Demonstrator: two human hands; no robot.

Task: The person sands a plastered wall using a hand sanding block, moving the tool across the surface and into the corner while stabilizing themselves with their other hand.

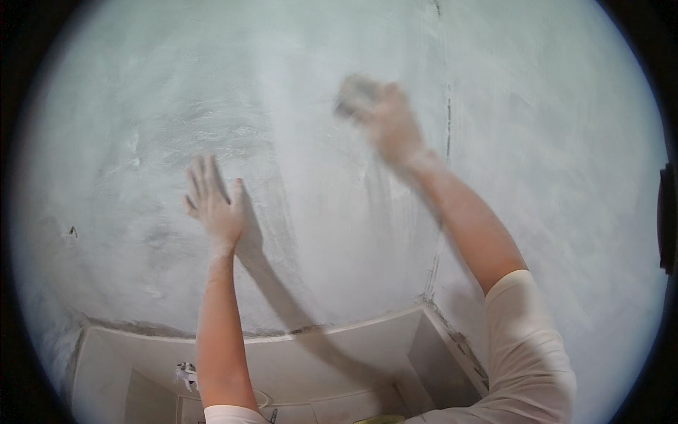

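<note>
My left hand (215,205) lies against the pale grey plastered wall (325,184) with its fingers stretched out and spread, holding nothing. Higher up and to the right, my right hand (395,127) is closed round a grey sanding block (359,97), its face toward the wall. Motion smears both the block and the fingers, so the block's exact make does not show. White dust coats both hands. Under the left hand the plaster has darker, rougher patches; a lighter smooth band runs between the hands.
A dark vertical crack (448,120) marks the corner line right of my right hand. Below, a recess (339,350) with a chipped edge holds pale panels. White wires (186,374) stick out beside my left forearm. A small hole (73,231) sits at far left.
</note>
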